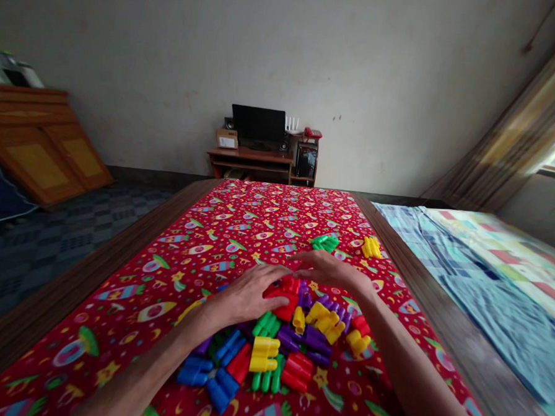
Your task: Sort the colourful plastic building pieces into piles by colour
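Observation:
A heap of bright plastic toy blocks (293, 348) in red, yellow, green, blue and purple lies on a red patterned cloth (172, 271). My left hand (247, 293) rests flat on the heap's far left side, fingers stretched out over a red block (284, 298). My right hand (325, 267) reaches across the far edge of the heap, fingers extended toward the left hand, palm down. Both forearms curve around the pile. Neither hand visibly grips a block.
A green block (325, 241) and a yellow block (371, 247) lie apart, farther out on the cloth. The wooden table edge (422, 284) runs on the right, with a bed (492, 269) beside it. A desk with a monitor (258, 127) stands at the far wall.

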Action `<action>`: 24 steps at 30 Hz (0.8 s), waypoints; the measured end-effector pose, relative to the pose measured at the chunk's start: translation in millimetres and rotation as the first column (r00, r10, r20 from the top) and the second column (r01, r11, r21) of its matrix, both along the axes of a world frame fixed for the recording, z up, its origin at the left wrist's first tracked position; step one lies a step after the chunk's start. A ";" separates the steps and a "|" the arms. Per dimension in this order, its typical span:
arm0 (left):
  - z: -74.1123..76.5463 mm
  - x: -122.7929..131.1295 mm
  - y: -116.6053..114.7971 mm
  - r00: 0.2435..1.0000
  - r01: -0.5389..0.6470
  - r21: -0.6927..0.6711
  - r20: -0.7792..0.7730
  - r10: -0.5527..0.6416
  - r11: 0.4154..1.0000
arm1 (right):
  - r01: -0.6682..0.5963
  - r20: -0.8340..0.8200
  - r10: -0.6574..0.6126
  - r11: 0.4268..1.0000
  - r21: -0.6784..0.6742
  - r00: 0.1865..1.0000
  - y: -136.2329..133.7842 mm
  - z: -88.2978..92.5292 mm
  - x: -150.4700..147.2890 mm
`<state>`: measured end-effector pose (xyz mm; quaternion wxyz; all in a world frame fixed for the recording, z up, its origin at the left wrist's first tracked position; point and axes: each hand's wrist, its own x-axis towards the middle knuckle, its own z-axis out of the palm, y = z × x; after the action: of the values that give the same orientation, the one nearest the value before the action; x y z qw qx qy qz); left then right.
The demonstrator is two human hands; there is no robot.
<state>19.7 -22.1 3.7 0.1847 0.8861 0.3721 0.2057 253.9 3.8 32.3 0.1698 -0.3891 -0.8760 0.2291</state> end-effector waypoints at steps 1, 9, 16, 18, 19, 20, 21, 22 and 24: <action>-1.2 0.9 -1.4 1.000 0.005 -0.008 -0.030 -0.005 1.000 | -0.047 0.037 0.048 0.998 -0.031 0.998 -3.7 0.5 -5.6; -11.7 -8.3 14.3 0.993 -0.115 -0.077 -0.026 0.113 0.990 | 0.141 -0.001 -0.141 0.987 0.076 0.990 1.0 -12.6 -15.6; -3.3 -14.9 6.8 0.988 -0.033 -0.011 -0.151 0.031 0.999 | 0.583 -0.396 -0.520 0.811 0.049 0.757 34.1 -6.6 45.7; 2.0 -18.3 3.4 0.981 -0.005 -0.041 -0.192 -0.003 0.999 | 0.672 -0.472 -0.595 0.741 -0.007 0.651 39.8 -4.4 70.3; 4.6 -19.7 2.1 0.979 0.002 -0.057 -0.202 -0.014 0.998 | 0.693 -0.490 -0.614 0.721 -0.028 0.619 40.6 -2.9 82.1; 6.8 -20.7 1.1 0.978 0.007 -0.071 -0.209 -0.021 0.997 | 0.691 -0.489 -0.620 0.721 -0.047 0.614 39.9 -1.3 92.9; 8.7 -21.2 0.5 0.976 0.007 -0.079 -0.215 -0.024 0.997 | 0.662 -0.466 -0.613 0.746 -0.074 0.638 37.8 0.2 101.9; 10.3 -21.2 0.3 0.975 0.008 -0.084 -0.223 -0.026 0.996 | 0.606 -0.421 -0.593 0.786 -0.119 0.686 34.7 1.4 108.8; 12.4 -19.8 0.6 0.972 0.007 -0.084 -0.234 -0.026 0.996 | 0.448 -0.307 -0.513 0.856 -0.259 0.802 27.0 2.1 115.0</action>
<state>-0.2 -21.4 16.2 0.1775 0.8989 0.3921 0.0824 368.9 30.8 34.4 0.3478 -0.5625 -0.6775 0.3219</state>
